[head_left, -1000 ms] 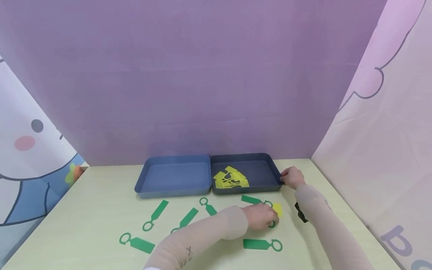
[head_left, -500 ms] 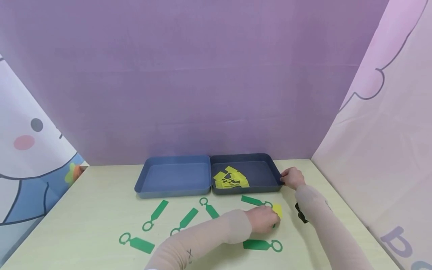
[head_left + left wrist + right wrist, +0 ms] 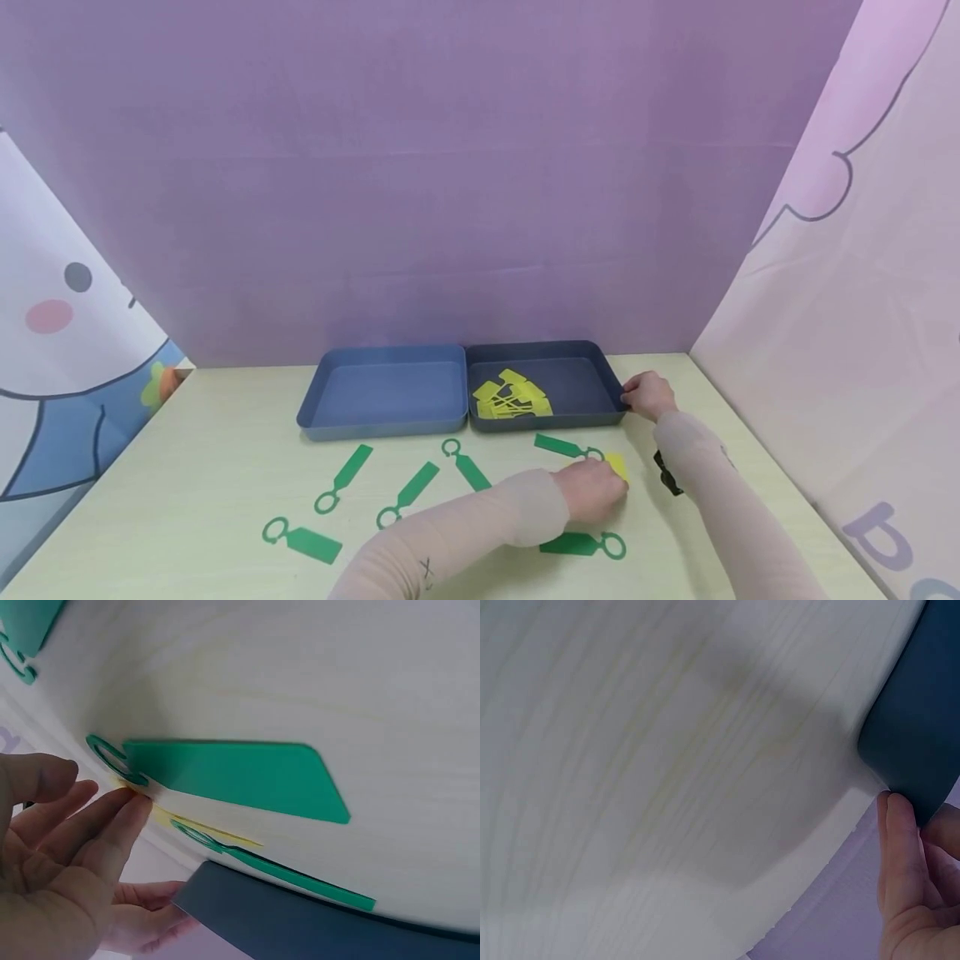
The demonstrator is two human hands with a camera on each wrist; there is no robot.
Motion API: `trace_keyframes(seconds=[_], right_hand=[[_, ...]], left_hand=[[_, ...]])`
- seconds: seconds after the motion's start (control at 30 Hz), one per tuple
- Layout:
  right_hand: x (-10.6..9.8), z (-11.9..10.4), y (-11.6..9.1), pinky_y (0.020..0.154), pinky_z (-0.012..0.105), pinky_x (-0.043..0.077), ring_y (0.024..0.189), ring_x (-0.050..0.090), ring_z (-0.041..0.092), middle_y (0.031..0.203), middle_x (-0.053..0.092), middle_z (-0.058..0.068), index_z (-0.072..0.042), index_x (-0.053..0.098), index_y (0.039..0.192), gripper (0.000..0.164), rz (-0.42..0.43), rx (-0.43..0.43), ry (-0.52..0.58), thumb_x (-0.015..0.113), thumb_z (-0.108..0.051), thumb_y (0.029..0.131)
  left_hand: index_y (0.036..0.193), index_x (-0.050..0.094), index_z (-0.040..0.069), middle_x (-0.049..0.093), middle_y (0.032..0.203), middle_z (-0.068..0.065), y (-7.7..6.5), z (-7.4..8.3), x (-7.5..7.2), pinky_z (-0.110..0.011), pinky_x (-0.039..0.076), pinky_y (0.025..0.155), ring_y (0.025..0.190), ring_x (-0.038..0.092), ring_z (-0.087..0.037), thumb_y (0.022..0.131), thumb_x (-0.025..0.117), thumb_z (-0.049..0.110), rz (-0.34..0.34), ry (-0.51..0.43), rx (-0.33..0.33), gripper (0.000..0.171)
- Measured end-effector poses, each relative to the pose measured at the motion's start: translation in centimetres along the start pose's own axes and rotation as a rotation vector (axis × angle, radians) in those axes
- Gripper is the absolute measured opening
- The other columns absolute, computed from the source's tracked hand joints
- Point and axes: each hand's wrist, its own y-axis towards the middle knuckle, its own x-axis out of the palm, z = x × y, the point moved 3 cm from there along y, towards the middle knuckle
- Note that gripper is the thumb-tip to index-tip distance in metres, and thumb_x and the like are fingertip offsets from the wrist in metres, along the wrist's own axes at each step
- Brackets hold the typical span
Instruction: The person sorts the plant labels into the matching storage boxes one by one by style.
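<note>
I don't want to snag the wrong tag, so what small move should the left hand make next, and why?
Probably bring the thumb of the left hand in to pinch the yellow tag on the table: the fingertips are at that tag, the thumb stands apart, and a green tag lies close by. The yellow tags in the dark tray suggest this one belongs there.

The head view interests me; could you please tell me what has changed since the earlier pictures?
The left hand has shifted slightly to the person's right and nearer to them, hiding from that view a green tag that partly showed before. No tag has visibly been lifted or released. The right hand still pinches the corner of the dark tray; that tray and its yellow tags stayed put.
</note>
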Motion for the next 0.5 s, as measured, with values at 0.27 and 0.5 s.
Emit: trace_keyframes(seconds=[0.27, 0.5], right_hand=[[0.0, 0.1, 0.1, 0.069, 0.034, 0.052, 0.069, 0.064, 0.018, 0.090, 0.068, 0.019, 0.008, 0.064, 0.101, 0.024, 0.000, -0.007, -0.003, 0.062, -0.003, 0.081], [-0.1, 0.0, 0.2, 0.069, 0.034, 0.052, 0.071, 0.063, 0.021, 0.089, 0.068, 0.020, 0.009, 0.064, 0.102, 0.024, -0.003, -0.006, -0.001, 0.062, -0.003, 0.081]], left_hand=[[0.109, 0.067, 0.018, 0.067, 0.104, 0.009, -0.7, -3.0, -1.0, -0.016, 0.046, 0.084, 0.094, 0.061, -0.004, 0.084, 0.063, 0.014, 0.109, -0.155, -0.021, 0.025], [0.109, 0.069, 0.015, 0.068, 0.105, 0.006, -1.7, -6.0, -0.4, -0.017, 0.049, 0.077, 0.088, 0.064, -0.008, 0.083, 0.059, 0.005, 0.135, -0.282, -0.066, 0.029]])
